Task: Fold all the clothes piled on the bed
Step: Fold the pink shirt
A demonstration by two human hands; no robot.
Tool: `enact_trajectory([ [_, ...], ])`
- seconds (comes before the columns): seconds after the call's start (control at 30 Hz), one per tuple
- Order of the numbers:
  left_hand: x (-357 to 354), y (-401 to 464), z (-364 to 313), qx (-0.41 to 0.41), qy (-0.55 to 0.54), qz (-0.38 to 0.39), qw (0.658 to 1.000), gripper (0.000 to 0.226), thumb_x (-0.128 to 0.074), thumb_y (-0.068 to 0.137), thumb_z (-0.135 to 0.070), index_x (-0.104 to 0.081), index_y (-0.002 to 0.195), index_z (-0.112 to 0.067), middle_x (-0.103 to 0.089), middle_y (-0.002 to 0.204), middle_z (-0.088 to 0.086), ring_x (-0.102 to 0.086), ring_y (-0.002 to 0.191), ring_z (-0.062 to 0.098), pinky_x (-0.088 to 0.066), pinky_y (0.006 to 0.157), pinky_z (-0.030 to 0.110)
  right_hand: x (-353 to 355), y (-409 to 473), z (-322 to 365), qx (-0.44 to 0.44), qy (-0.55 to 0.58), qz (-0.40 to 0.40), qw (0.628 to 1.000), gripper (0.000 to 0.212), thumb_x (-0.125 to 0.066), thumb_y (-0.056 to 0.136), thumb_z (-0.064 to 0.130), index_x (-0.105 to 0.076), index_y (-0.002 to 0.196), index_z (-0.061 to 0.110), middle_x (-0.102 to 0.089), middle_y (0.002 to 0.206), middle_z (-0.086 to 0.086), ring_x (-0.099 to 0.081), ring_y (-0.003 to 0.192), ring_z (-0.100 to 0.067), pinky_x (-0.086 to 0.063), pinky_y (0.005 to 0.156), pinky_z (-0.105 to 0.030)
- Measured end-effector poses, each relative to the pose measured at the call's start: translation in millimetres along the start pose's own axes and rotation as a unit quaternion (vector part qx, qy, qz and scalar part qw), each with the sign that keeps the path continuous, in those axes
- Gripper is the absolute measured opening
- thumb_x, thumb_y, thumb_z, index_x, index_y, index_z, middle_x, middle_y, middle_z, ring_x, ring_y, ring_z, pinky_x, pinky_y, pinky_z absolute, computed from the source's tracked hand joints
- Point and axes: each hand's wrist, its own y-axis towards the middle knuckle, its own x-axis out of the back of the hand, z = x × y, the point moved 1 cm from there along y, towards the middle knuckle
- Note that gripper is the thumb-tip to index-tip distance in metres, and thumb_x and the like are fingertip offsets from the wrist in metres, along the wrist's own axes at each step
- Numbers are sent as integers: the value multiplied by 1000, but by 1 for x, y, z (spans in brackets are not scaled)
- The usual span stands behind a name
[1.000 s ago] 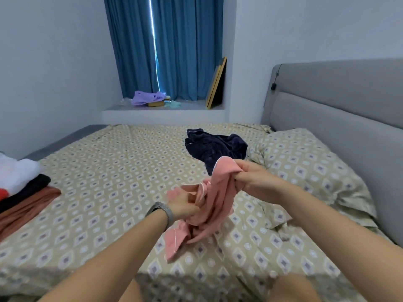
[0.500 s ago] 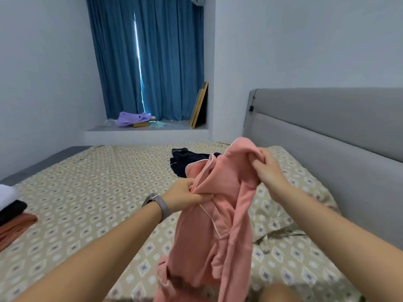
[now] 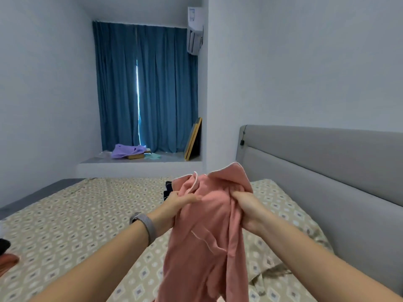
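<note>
A pink garment with white piping (image 3: 207, 232) hangs in the air over the bed (image 3: 72, 216). My left hand (image 3: 178, 200) pinches its upper left part, and my right hand (image 3: 246, 205) grips a bunch of the cloth at its upper right. The lower end drops out of the frame at the bottom. A dark navy garment (image 3: 168, 190) lies on the bed behind it, mostly hidden by the pink cloth. At the left edge I see a sliver of stacked clothes, black and rust brown (image 3: 6, 256).
A pillow (image 3: 281, 212) in the same patterned fabric lies to the right, against the grey padded headboard (image 3: 327, 171). Beyond the bed is a window ledge (image 3: 139, 164) with a purple cloth (image 3: 126, 150), blue curtains and a leaning frame (image 3: 193, 139).
Both hands have lifted the pink garment from the bed up into the air, so it now hangs down. The view has tilted upward, and the stack at the left has almost left the frame.
</note>
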Motion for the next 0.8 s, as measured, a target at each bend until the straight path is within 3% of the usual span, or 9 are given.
enact_trajectory([
  [0.07, 8, -7, -14, 22, -25, 31, 999, 58, -84, 63, -30, -66, 114, -10, -70, 110, 12, -67, 99, 22, -56, 84, 32, 4, -12, 26, 76, -82, 5, 994, 15, -48, 102, 25, -62, 105, 21, -65, 108, 1, -60, 95, -11, -48, 85, -26],
  [0.13, 17, -16, -20, 8, -4, 33, 999, 57, -88, 61, -32, -67, 107, -5, -72, 102, 14, -70, 89, 21, -58, 76, 30, 9, -22, 36, 124, -149, 1, 981, 15, -49, 101, 29, -62, 105, 24, -64, 107, 3, -60, 96, -11, -50, 84, -25],
  [0.2, 24, -23, -17, -25, 64, 21, 997, 52, -89, 63, -17, -65, 107, -5, -73, 101, 13, -71, 87, 19, -58, 71, 27, 15, -29, 36, 139, -176, 4, 975, 19, -56, 98, 32, -65, 110, 21, -67, 110, -1, -63, 102, -17, -51, 91, -31],
  [0.33, 36, -24, -20, -95, 246, -32, 964, 58, -86, 62, 4, -62, 111, -15, -69, 104, 2, -64, 93, 12, -52, 74, 15, 35, -36, 38, 184, -187, 20, 965, 26, -77, 82, 18, -70, 107, 17, -73, 98, 4, -67, 85, -4, -53, 69, -14],
  [0.5, 61, -22, -42, -120, 317, -79, 937, 55, -90, 52, -7, -66, 99, -23, -68, 98, 6, -63, 87, 17, -56, 77, 28, 53, -40, 50, 234, -205, 10, 950, 20, -70, 87, 4, -70, 103, 15, -71, 83, 13, -64, 70, 6, -51, 59, -12],
  [0.6, 59, -22, -58, -155, 317, -120, 928, 42, -90, 49, -20, -67, 84, -27, -68, 87, 0, -62, 78, 14, -53, 72, 28, 50, -39, 58, 263, -195, -2, 945, 15, -66, 91, 9, -71, 100, 20, -72, 86, 10, -66, 78, -1, -57, 71, -22],
  [0.67, 60, -23, -68, -70, 405, -111, 905, 37, -86, 54, -44, -65, 72, -19, -64, 72, -3, -59, 71, 14, -48, 64, 25, 45, -42, 64, 278, -176, 2, 944, 16, -63, 92, 9, -70, 95, 23, -73, 83, 11, -65, 76, 0, -56, 69, -20],
  [0.73, 62, -30, -71, 73, 517, -56, 851, 48, -74, 67, -61, -66, 78, -15, -67, 77, -1, -63, 73, 15, -54, 68, 28, 43, -42, 66, 299, -187, 13, 936, 22, -59, 93, 4, -70, 95, 23, -72, 83, 12, -64, 73, 5, -54, 65, -15],
  [0.8, 67, -35, -63, 106, 562, -19, 820, 51, -71, 67, -66, -66, 81, -17, -69, 83, -1, -65, 77, 15, -54, 73, 29, 43, -37, 55, 303, -240, 16, 922, 25, -55, 93, 0, -71, 95, 20, -72, 87, 6, -62, 76, 1, -54, 70, -22],
])
